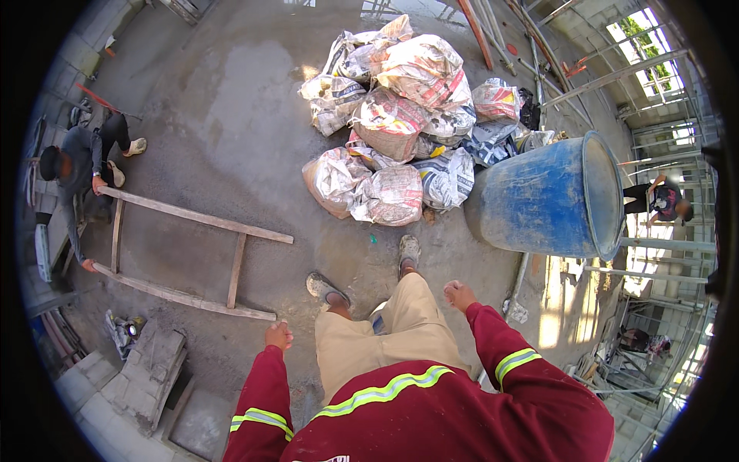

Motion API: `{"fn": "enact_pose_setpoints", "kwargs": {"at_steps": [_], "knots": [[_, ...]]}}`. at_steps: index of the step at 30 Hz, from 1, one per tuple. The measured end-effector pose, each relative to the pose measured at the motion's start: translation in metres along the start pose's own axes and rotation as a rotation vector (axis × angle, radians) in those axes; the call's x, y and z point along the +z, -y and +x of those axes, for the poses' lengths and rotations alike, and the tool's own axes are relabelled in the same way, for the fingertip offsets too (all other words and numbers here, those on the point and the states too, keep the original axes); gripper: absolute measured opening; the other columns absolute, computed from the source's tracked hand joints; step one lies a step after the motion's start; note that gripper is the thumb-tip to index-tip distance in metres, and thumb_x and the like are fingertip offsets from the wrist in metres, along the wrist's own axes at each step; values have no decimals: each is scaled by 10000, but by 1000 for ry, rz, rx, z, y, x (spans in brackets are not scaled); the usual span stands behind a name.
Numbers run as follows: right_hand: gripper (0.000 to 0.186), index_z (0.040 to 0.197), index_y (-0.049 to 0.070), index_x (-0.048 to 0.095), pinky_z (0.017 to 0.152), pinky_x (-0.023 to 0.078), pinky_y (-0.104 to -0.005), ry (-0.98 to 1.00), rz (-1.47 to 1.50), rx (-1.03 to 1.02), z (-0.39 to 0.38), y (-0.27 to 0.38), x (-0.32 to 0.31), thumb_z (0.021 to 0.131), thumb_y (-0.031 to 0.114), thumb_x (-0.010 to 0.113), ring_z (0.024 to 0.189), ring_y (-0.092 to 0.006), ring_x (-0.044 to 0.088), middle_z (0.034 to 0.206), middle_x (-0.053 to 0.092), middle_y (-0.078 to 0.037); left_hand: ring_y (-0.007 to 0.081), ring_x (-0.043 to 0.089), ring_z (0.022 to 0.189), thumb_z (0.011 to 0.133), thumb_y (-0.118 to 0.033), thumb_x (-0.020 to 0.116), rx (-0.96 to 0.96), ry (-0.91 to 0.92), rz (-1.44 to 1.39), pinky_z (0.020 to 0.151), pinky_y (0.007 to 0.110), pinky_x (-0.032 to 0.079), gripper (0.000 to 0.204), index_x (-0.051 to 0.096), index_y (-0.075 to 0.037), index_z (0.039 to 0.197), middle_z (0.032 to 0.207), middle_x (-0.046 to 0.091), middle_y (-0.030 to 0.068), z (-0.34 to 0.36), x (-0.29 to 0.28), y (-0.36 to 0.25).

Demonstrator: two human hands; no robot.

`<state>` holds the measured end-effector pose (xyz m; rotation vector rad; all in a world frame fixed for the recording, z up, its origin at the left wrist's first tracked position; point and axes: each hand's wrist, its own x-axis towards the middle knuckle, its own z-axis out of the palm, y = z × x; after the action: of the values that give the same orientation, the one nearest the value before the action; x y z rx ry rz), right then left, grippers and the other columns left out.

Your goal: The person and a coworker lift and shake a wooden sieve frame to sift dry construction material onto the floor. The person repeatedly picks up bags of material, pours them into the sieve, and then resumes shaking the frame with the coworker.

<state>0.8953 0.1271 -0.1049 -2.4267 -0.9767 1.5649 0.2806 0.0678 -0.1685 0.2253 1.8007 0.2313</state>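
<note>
My left hand (279, 335) hangs at my left side with its fingers curled in and nothing visible in them. In the picture it lies just below the near end of a wooden frame (177, 292), two long rails joined by crosspieces; I cannot tell whether they touch. Another person (73, 169) at the left grips the frame's far ends, one hand on each rail. My right hand (459, 296) is held out to the right of my knee, fingers curled and with no object showing. Between that hand and the blue barrel (539, 196) is a gap.
Ahead of my feet, several filled sacks (389, 123) are piled on the concrete floor (223, 92). Metal poles (531, 46) and scaffolding stand along the right side. Grey blocks (146, 369) lie at the lower left. A second person (663, 199) is beyond the barrel.
</note>
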Motion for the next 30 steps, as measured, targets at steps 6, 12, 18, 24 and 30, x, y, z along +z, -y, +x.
{"fn": "enact_pose_setpoints", "kwargs": {"at_steps": [6,12,18,24,30], "knots": [[270,1147,73,675,654,537,-290,140,191,-94,60,55,-3,987,279,605,761,-125,643,920,679,-27,113,617,684,995,-389,617,182,57,-33,567,302,512,300,660,-99,1056,848,658,19,18,108,-103],[207,1160,103,650,708,556,-277,390,472,195,139,41,53,1022,245,591,844,-120,655,968,674,-22,102,613,697,969,-352,662,223,44,-41,564,290,503,279,665,-88,1059,852,660,8,67,226,-154],[233,1150,117,650,702,541,-302,571,389,336,204,-57,99,1007,284,573,851,-127,652,1003,676,-12,150,601,742,918,-433,717,103,-49,-30,598,374,515,452,632,-67,1170,917,627,25,188,355,-189],[254,1225,92,618,782,538,-298,562,570,384,238,-44,86,1054,269,557,886,-119,637,1032,675,-27,158,580,935,917,-496,726,-42,-127,-362,679,413,529,500,601,-117,1218,1105,588,6,320,413,-207],[292,1236,86,620,811,533,-314,489,746,502,244,-42,79,1064,312,552,900,-136,645,1028,674,-33,118,551,782,948,-315,711,265,-87,-225,632,343,479,238,619,-100,990,890,603,-22,312,443,-226]]}}
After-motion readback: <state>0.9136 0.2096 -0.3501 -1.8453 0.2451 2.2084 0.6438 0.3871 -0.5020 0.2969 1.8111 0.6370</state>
